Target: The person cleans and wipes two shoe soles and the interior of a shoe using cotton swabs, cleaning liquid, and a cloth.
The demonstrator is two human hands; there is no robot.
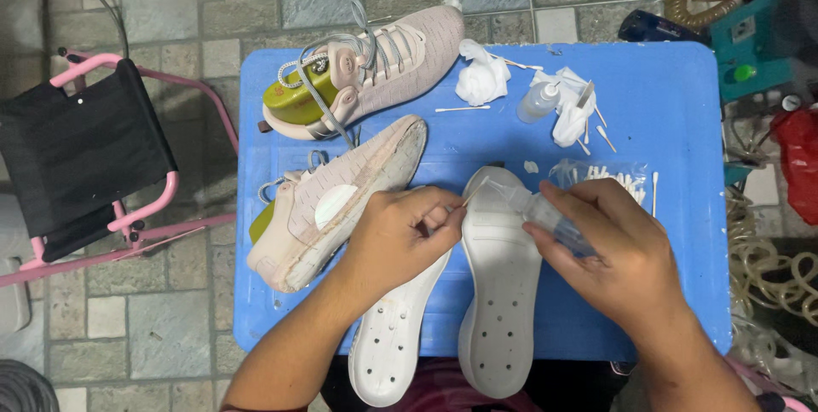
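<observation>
at the centre of the frame a cotton swab (471,194) is pinched between the closed fingertips of the left hand (405,237), while a small clear squeeze bottle (545,216) is clamped in the curled fingers of the right hand (613,246), its nozzle tipped toward the swab's head. both are held just above the top end of the right-hand white sole (503,310); a second white sole (394,335) lies beside it, partly under the left wrist. the step in hand is judged to be the wetting of the swab from the bottle. a gentle squeeze would be called for next, with the nozzle kept on the swab tip so that liquid is not spilled on the blue table (673,105). left of the hands a pink shoe (336,207) lies on its side; another pink shoe (375,71) lies at upper left. a second bottle (538,101), white wads and loose swabs are seen at upper right.
</observation>
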